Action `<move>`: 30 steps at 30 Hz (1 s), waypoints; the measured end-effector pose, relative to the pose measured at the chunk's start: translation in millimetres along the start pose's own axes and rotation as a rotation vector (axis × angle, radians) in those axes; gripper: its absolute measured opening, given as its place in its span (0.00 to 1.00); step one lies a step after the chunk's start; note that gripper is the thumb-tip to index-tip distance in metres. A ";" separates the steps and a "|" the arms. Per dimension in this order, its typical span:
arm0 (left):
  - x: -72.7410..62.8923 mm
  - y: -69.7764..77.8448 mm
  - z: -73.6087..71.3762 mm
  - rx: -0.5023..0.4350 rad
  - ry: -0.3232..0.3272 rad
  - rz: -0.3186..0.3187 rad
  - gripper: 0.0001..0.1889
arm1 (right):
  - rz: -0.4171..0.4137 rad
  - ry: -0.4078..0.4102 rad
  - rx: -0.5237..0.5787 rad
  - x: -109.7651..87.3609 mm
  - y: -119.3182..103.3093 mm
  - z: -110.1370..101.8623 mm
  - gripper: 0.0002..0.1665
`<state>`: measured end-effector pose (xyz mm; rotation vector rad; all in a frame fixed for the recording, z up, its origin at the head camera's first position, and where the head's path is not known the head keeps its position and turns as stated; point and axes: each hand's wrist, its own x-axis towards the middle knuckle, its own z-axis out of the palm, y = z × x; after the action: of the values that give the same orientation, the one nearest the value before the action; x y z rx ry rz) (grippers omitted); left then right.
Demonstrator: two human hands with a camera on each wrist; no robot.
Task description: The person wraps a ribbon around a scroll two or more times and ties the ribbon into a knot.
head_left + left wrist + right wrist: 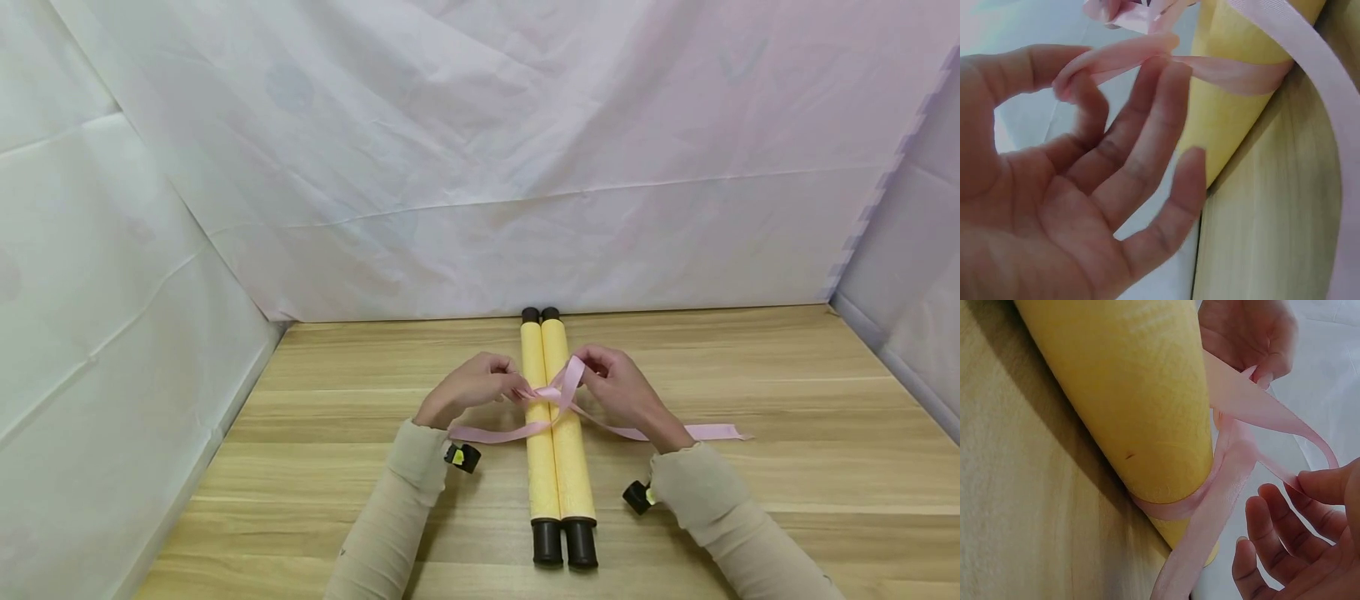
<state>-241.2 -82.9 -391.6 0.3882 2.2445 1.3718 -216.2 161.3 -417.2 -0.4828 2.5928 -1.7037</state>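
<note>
Two yellow rolls (567,450) with black end caps lie side by side on the table, pointing away from me. A pink ribbon (551,395) passes around both near their middle and crosses in loops on top. On the left, my left hand (480,385) pinches a folded part of the ribbon between thumb and index finger, seen close in the left wrist view (1116,56). My right hand (618,385) pinches another stretch of ribbon (1279,472) just right of the rolls. One ribbon tail (491,435) trails left, the other (712,432) right.
The rolls rest on a wood-grain table (360,500). White sheeting (480,167) hangs along the back and sides, and the far caps (531,315) sit close to its lower edge. Black wrist cameras (462,457) are strapped at both sleeves.
</note>
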 end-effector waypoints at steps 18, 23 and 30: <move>-9.6 -2.1 -14.5 0.244 0.084 -0.024 0.11 | 0.002 -0.001 0.008 0.4 0.7 -0.4 0.08; -9.6 -5.0 -23.9 -0.003 -0.103 0.067 0.11 | 0.008 0.004 -0.006 1.1 2.5 -0.5 0.08; -12.5 -4.9 -31.1 -0.095 -0.185 0.136 0.15 | 0.034 0.017 -0.033 1.9 3.1 -1.5 0.08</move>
<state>-247.2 -114.5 -380.9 0.6183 2.0269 1.4415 -219.0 163.3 -419.0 -0.4244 2.6285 -1.6646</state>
